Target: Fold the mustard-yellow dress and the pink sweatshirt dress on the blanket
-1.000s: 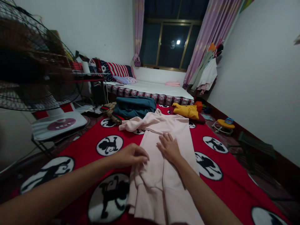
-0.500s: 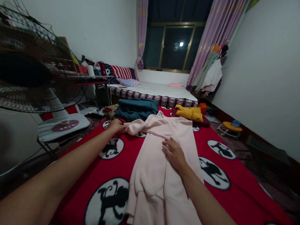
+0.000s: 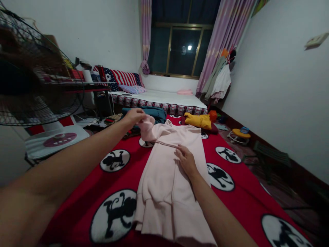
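A pale pink sweatshirt (image 3: 159, 175) lies spread on the red blanket (image 3: 84, 192), which has black monkey figures in white circles. My left hand (image 3: 135, 116) pinches the end of its left-side sleeve and holds it up off the blanket. The sleeve sags between that hand and the shoulder. My right hand (image 3: 187, 159) rests on the middle of the sweatshirt, fingers stretched out and a little apart. Just beyond my left hand lies a folded teal garment (image 3: 158, 114), partly hidden. A folded yellow garment (image 3: 197, 120) sits farther right, on a dark red one.
A standing fan (image 3: 33, 79) is close on the left, over a white base. Behind the blanket stands a bed (image 3: 164, 97) below the window. On the right are a small yellow stool (image 3: 239, 134) and a dark folding stool (image 3: 272, 156). Clothes (image 3: 221, 82) hang by the curtain.
My left hand has lifted the sleeve end up and toward the far side. My right hand stays on the sweatshirt. The view has turned slightly right.
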### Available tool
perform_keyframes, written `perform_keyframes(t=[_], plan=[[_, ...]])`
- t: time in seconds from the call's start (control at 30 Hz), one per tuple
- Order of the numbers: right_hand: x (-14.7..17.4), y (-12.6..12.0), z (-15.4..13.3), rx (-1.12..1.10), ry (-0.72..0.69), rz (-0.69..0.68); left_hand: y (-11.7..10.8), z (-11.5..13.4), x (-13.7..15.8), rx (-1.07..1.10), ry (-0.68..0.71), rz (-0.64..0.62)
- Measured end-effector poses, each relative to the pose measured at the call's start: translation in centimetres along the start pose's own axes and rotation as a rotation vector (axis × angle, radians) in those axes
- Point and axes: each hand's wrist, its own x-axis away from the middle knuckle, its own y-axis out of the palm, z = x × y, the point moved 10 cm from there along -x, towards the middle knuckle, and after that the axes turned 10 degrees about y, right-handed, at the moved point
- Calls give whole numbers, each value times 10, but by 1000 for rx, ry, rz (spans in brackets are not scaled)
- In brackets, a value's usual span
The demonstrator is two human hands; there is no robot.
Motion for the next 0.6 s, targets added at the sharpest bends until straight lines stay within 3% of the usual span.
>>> perform_keyframes(t=[0.07,0.1,0.17,0.23,0.33,0.4,0.47,0.6], plan=[[-2,-9,12,-209,131,35,2,49,10,147,127,107],[-3,-14,19,-300,202,59,8,73,21,218,186,87],[-5,-26,30,-441,316,100,30,110,53,307,260,-84],[-8,-39,35,-515,362,126,66,128,101,299,267,-452],[-13,-53,38,-518,398,97,114,121,192,226,226,-1135],[-13,-55,41,-469,435,52,127,103,223,193,196,-1347],[-12,-57,41,-355,431,51,139,85,218,157,194,-1316],[-9,-61,35,-139,343,133,153,48,156,-4,281,-880]])
